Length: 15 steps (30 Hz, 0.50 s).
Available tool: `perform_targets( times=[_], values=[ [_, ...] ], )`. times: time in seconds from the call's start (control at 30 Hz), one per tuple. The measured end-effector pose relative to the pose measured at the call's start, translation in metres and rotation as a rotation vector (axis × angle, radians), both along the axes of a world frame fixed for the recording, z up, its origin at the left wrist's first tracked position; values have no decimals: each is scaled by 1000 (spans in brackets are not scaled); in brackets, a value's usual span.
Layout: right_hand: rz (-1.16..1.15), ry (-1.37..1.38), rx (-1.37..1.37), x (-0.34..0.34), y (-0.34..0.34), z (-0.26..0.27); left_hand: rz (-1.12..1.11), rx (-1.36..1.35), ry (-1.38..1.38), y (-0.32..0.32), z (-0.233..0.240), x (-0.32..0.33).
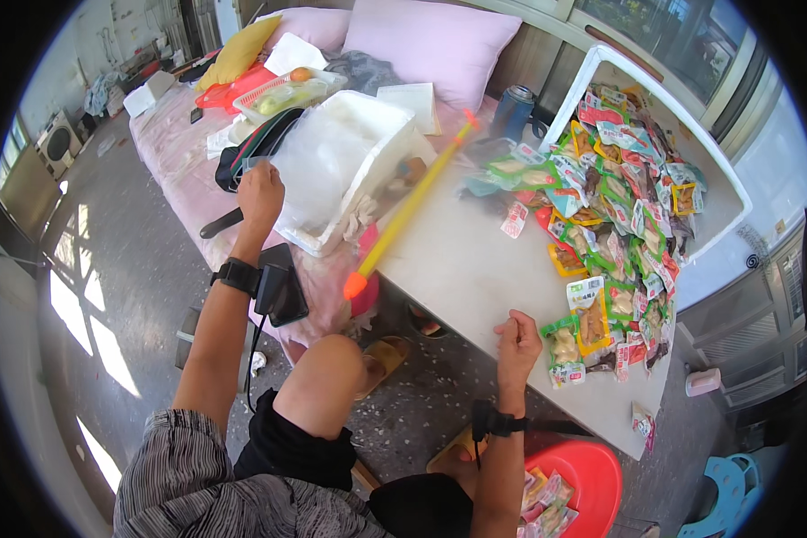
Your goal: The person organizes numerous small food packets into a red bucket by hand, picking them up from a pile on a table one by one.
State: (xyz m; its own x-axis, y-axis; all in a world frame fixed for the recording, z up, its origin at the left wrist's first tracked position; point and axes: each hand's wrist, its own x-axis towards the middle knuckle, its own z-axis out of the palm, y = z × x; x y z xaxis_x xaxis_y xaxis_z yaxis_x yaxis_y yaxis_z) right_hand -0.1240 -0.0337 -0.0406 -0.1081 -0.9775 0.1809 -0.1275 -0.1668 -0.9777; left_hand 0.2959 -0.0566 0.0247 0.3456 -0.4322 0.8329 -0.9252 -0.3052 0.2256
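Note:
My left hand [261, 195] is curled beside the clear plastic bags [323, 158] in a white foam box [366, 195]; a bit of clear plastic shows at its fingertips, but its hold is unclear. My right hand [519, 339] has curled fingers, with nothing visible in them, over the edge of the pale table [464, 269]. Vacuum-sealed food packets [612, 195] spill from a tilted white foam box [733, 188] onto the table. Some packets [511, 173] at the pile's left are motion-blurred. A blurred yellow rod [410, 212] with orange ends slants between the hands.
A red basin [595, 484] with packets stands on the floor at lower right, near a blue plastic stool [719, 494]. Beneath my left wrist is a black tablet-like object [286, 286] on the pink bedding. A blue tumbler [514, 111] stands behind the table.

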Motion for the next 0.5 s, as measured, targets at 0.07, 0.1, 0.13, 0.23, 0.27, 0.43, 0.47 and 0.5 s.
perform_targets(
  times=[0.07,0.1,0.13,0.23,0.27,0.43,0.47,0.5],
  values=[
    [3,-19,-5,2,0,2,-335,-186,520,0,-1,-12],
    [3,-35,-8,0,1,1,-669,-358,1049,1,4,-32],
    [-23,-28,-5,-2,0,-1,-692,-413,1289,8,18,-74],
    [-34,-24,-3,0,1,-1,-884,-417,1612,8,6,-142],
    [15,-44,31,3,1,1,-805,-319,1618,9,0,-166],
    [283,-220,95,-6,12,28,-1001,-5,1408,19,-41,-261],
    [335,-297,-17,-2,16,32,-1021,13,1423,21,-49,-269],
    [397,-375,-132,4,20,35,-1051,88,1275,25,-56,-274]
  ],
)
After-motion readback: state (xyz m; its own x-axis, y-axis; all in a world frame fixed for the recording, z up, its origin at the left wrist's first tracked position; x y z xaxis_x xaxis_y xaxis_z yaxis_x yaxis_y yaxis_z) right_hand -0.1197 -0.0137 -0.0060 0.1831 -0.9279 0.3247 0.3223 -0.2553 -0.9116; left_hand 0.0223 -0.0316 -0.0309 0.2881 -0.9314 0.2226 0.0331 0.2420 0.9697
